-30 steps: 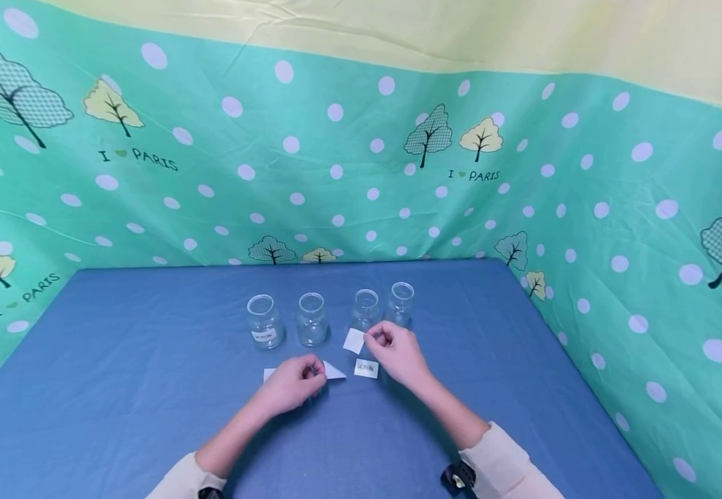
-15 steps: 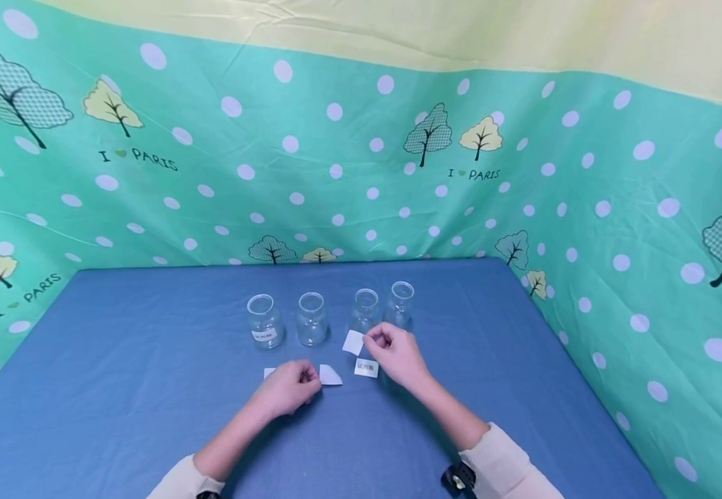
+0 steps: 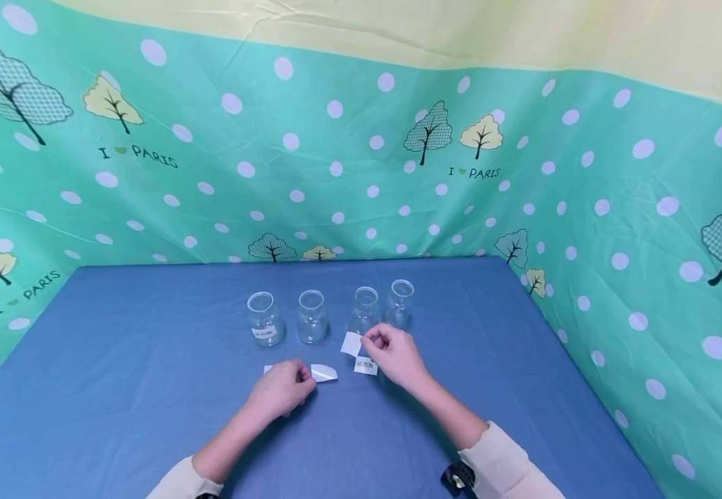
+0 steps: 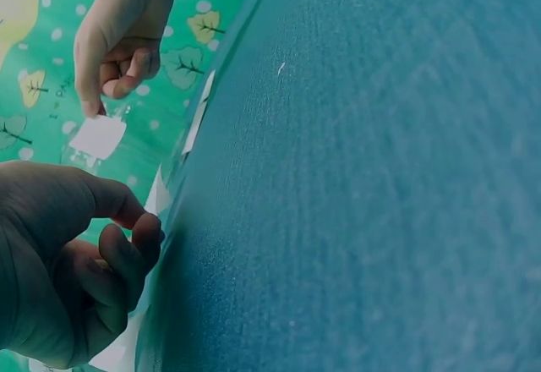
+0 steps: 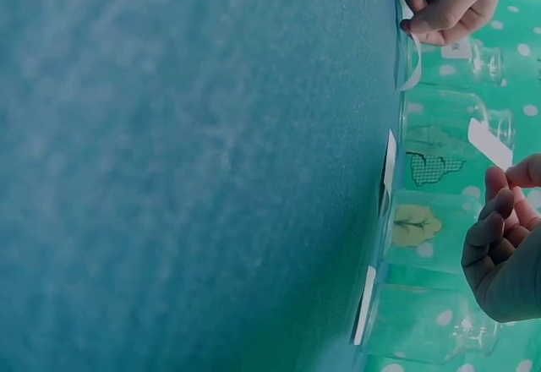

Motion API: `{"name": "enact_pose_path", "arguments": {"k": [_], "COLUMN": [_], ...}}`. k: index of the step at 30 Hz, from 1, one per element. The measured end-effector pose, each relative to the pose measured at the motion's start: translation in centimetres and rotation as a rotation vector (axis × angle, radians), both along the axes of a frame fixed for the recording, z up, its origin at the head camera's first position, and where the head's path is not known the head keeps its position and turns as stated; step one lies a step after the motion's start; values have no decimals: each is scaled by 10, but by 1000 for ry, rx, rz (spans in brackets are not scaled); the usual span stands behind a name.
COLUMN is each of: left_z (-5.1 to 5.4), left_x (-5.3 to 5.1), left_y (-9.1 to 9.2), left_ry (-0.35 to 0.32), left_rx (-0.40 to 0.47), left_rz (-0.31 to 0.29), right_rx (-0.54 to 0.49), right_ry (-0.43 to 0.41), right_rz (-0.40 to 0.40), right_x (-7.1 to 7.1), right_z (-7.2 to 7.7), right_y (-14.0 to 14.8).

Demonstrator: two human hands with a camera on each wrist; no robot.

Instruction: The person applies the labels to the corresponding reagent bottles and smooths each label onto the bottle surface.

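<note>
My right hand (image 3: 393,355) pinches a small white label (image 3: 351,344) by its right edge, raised in front of the jars with a blank side showing. Thumb and forefinger of my left hand (image 3: 281,389) pinch a white slip of paper (image 3: 324,374) near the tabletop. In the right wrist view that slip (image 5: 412,66) bows into a curve. Between the hands, a label with handwritten characters (image 3: 366,367) lies on the blue cloth. Another white piece (image 3: 267,369) is mostly hidden behind my left hand.
Several open glass jars stand in a row behind the hands. The leftmost jar (image 3: 265,320) bears a written label; a plain jar (image 3: 312,319) is beside it. Two more, one jar (image 3: 366,312) and the rightmost jar (image 3: 401,305), stand close together. A green curtain (image 3: 336,166) encloses the table.
My left hand has shifted slightly left, drawing the white slip along; the slip now looks more curled. My right hand and its label have moved very slightly left.
</note>
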State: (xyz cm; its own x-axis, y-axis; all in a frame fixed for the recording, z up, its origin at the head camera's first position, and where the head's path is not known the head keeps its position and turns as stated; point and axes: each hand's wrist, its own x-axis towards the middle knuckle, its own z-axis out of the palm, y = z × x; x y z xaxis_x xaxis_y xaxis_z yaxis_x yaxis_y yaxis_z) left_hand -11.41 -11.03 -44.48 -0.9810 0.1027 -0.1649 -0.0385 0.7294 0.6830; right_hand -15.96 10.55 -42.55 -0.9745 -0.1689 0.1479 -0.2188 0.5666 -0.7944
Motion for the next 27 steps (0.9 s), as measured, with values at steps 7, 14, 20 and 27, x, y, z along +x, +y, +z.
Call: {"name": "enact_pose_path", "arguments": {"k": [7,14,20,27], "left_z": [2,4,6,6], "left_x": [0,-1,-5,-13], "left_y": [-1,-2,-5,-6], "left_ry": [11,17,46,124], "left_rx": [-19,-9,50,162], "left_rz": [6,17,3,-21], "right_rx": [-6,-1,-2,25], "right_ry": [0,15,19,76], "right_rz": [18,32,25,25], "right_x": [1,2,2,2], "right_z": [-1,-2,-2,-1], "right_y": [-3,-5,-7,-13]}}
